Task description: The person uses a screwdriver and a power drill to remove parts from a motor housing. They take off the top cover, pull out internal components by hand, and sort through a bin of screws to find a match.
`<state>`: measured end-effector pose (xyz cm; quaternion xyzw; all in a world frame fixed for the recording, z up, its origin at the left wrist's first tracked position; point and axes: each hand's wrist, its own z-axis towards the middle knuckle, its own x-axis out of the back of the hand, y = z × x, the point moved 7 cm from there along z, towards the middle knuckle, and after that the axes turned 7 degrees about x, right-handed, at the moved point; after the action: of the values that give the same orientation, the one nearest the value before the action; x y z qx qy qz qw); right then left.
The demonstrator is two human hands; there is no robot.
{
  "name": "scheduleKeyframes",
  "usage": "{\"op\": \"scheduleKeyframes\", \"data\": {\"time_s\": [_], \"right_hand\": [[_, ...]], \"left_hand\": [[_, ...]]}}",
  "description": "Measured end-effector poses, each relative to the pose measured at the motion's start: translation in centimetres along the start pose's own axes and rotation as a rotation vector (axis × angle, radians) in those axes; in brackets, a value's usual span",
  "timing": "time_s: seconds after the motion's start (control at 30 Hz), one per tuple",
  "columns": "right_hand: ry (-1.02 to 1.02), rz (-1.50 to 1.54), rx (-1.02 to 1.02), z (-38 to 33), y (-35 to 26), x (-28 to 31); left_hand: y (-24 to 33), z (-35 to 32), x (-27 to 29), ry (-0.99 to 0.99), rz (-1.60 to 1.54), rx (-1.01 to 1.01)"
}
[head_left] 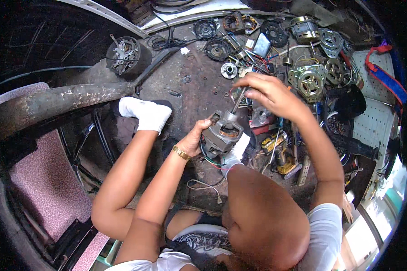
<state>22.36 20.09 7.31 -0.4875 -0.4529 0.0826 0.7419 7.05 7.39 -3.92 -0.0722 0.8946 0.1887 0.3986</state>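
Head view: left hand (195, 137) clasps the grey motor body (221, 135) at frame centre, propped on a white-socked foot (235, 153), while right hand (269, 92) pinches a thin metal tool (238, 100) set down into the motor's top. Housing looks intact, so disassembly seems early; stripped motors and end plates (309, 79) litter the upper right floor.

White socks (148, 114), a gold wristwatch (182, 153), white short sleeves (324, 228), patterned shorts (203, 241).
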Motion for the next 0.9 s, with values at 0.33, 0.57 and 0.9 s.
{"op": "scheduleKeyframes", "data": {"time_s": [0.33,0.57,0.9], "right_hand": [[-0.209,-0.121,0.018,0.1,-0.3,0.7],[-0.161,-0.211,-0.019,-0.6,-0.4,0.3],[0.063,0.133,-0.337,0.0,0.7,0.9]], "left_hand": [[1.6,-0.2,-0.3,0.059,0.193,-0.082],[1.6,0.7,2.5,0.089,0.444,-0.139],[0.3,0.6,0.9,-0.023,-0.086,-0.061]]}}
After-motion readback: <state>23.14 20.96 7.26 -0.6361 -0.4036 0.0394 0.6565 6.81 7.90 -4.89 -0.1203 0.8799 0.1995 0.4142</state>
